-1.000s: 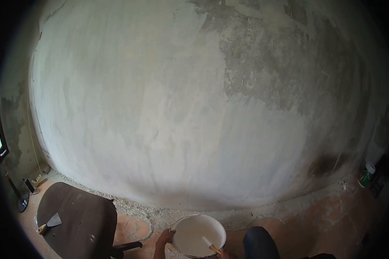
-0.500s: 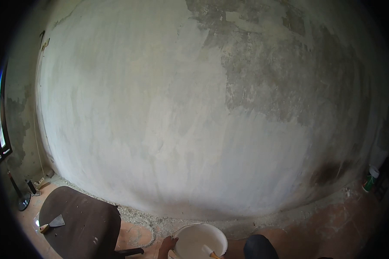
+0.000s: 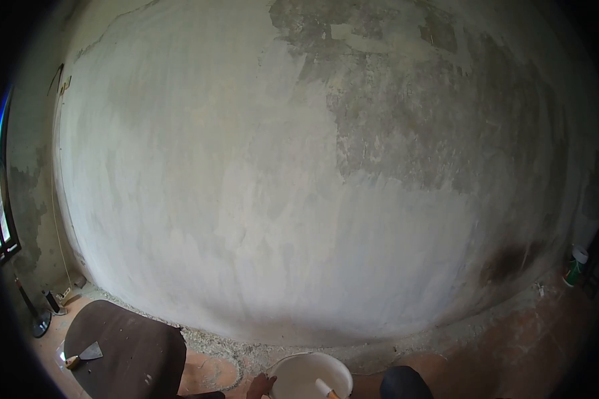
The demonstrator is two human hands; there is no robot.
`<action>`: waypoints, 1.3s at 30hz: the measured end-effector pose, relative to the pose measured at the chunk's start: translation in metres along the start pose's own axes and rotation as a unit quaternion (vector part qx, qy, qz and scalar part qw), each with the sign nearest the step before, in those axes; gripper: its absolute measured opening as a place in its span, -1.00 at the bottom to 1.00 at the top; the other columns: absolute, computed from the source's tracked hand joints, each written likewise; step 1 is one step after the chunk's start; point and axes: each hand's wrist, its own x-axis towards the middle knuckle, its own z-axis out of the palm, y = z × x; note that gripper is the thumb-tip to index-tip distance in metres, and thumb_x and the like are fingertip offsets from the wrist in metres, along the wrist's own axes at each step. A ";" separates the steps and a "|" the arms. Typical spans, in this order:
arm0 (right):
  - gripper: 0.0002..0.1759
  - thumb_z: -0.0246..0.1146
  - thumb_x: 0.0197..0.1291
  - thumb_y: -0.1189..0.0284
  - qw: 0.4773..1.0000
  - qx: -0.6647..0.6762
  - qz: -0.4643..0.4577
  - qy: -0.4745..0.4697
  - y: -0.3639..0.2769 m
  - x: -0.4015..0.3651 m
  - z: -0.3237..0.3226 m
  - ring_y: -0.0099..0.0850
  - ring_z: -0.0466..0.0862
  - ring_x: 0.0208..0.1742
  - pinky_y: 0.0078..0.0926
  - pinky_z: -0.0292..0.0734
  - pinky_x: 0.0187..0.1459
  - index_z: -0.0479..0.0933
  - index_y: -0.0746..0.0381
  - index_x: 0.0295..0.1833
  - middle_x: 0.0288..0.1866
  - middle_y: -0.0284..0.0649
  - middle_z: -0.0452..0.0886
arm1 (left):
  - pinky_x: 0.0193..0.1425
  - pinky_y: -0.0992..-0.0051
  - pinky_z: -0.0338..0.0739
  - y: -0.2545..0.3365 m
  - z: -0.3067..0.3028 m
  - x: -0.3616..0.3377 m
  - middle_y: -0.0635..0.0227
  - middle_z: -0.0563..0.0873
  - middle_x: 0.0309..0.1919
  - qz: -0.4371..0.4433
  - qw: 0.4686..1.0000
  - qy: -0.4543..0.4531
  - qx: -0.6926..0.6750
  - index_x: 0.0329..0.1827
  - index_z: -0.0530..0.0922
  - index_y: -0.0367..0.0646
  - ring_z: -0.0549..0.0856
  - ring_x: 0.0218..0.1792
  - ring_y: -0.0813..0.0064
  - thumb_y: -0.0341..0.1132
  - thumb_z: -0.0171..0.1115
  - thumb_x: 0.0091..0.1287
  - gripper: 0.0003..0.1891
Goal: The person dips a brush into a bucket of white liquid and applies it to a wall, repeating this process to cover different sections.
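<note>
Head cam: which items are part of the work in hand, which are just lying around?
In use: white bucket, left hand on its rim; wooden-handled tool in the bucket; probably the partly coated wall.
Lying about: putty knife on the dark chair; green-and-white container at the wall's foot, right.

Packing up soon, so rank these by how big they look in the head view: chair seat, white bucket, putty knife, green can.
1. chair seat
2. white bucket, partly cut off by the frame
3. putty knife and green can: look alike; the can stands farther off, so unranked.
</note>
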 end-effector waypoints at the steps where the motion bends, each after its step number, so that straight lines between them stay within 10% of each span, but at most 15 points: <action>1: -0.56 -0.08 0.36 0.38 1.000 0.000 0.001 0.000 0.006 0.001 0.007 -0.04 0.62 -0.18 -0.14 0.46 -0.15 0.36 0.00 0.34 -0.11 0.03 0.64 | 0.23 0.18 0.39 0.001 0.000 -0.001 0.09 0.64 -0.02 0.001 1.000 -0.001 0.000 0.33 0.37 -0.01 0.53 0.12 0.05 -0.34 0.29 0.00 -0.30; 16: -0.57 -0.03 0.35 0.35 0.998 0.046 -0.007 0.052 -0.002 0.000 0.005 -0.07 0.63 -0.23 -0.10 0.46 -0.19 0.37 -0.01 0.32 -0.19 0.08 0.64 | 0.07 0.20 0.50 0.031 -0.022 -0.039 -0.05 0.62 -0.04 -0.025 0.999 0.030 0.031 0.33 0.38 -0.03 0.58 0.02 0.03 -0.43 0.17 0.19 -0.44; 18: -0.57 -0.02 0.35 0.35 0.997 0.050 -0.009 0.054 -0.003 0.000 0.004 -0.08 0.64 -0.23 -0.10 0.46 -0.20 0.37 -0.02 0.31 -0.20 0.08 0.64 | 0.20 0.21 0.42 0.101 -0.092 -0.066 -0.19 0.57 0.07 -0.265 0.954 -0.030 -0.139 0.11 0.42 -0.51 0.57 0.13 0.02 0.16 0.09 0.27 -0.26; 22: -0.55 0.03 0.32 0.30 0.998 0.057 -0.026 0.027 0.009 0.006 0.011 -0.08 0.64 -0.25 -0.06 0.46 -0.13 0.35 0.03 0.33 -0.22 0.12 0.63 | 0.21 0.19 0.41 0.128 -0.118 -0.081 -0.23 0.54 0.09 -0.245 0.960 -0.038 -0.133 0.16 0.38 -0.50 0.56 0.14 0.00 0.15 0.05 0.30 -0.26; 23: -0.51 0.07 0.31 0.26 0.997 0.066 -0.042 0.016 0.023 0.005 0.019 -0.07 0.64 -0.26 -0.03 0.46 -0.05 0.33 0.07 0.34 -0.23 0.15 0.63 | -0.09 0.22 0.55 0.123 -0.110 -0.080 -0.05 0.69 -0.14 -0.244 0.961 -0.002 -0.132 0.07 0.46 -0.42 0.72 -0.23 0.11 0.10 0.12 0.30 -0.36; 24: -0.74 0.06 0.29 0.25 0.994 0.040 -0.072 0.079 -0.014 -0.003 -0.017 0.06 0.61 -0.50 0.01 0.46 -0.48 0.44 0.25 -0.15 -0.56 0.03 0.57 | -0.09 0.21 0.56 0.121 -0.102 -0.079 -0.06 0.68 -0.15 -0.253 0.960 0.019 -0.114 0.10 0.44 -0.41 0.71 -0.20 0.12 0.11 0.11 0.30 -0.36; 25: -0.74 0.07 0.30 0.24 0.992 0.014 -0.074 0.099 -0.016 -0.005 -0.025 0.03 0.60 -0.55 0.00 0.45 -0.52 0.47 0.24 -0.21 -0.59 0.01 0.56 | -0.09 0.20 0.56 0.122 -0.103 -0.081 -0.06 0.68 -0.17 -0.241 0.964 0.021 -0.107 0.12 0.43 -0.39 0.72 -0.21 0.11 0.11 0.11 0.30 -0.36; 28: -0.73 0.03 0.34 0.26 0.989 0.009 -0.091 0.113 -0.021 -0.001 -0.038 0.03 0.58 -0.58 -0.06 0.44 -0.58 0.46 0.26 -0.20 -0.62 0.00 0.55 | 0.24 0.13 0.38 0.139 -0.122 -0.088 -0.23 0.52 0.11 -0.257 0.957 -0.019 -0.132 0.30 0.24 -0.39 0.50 0.18 -0.09 0.12 0.05 0.32 -0.26; 39: -0.73 0.02 0.37 0.25 1.000 0.005 -0.017 0.015 -0.028 -0.004 -0.055 0.03 0.62 -0.48 -0.09 0.43 -0.51 0.40 0.26 -0.20 -0.55 0.02 0.57 | 0.19 0.12 0.42 0.152 -0.127 -0.093 -0.24 0.57 0.03 -0.269 0.949 0.017 -0.162 0.17 0.30 -0.42 0.55 0.13 -0.10 0.07 0.02 0.36 -0.36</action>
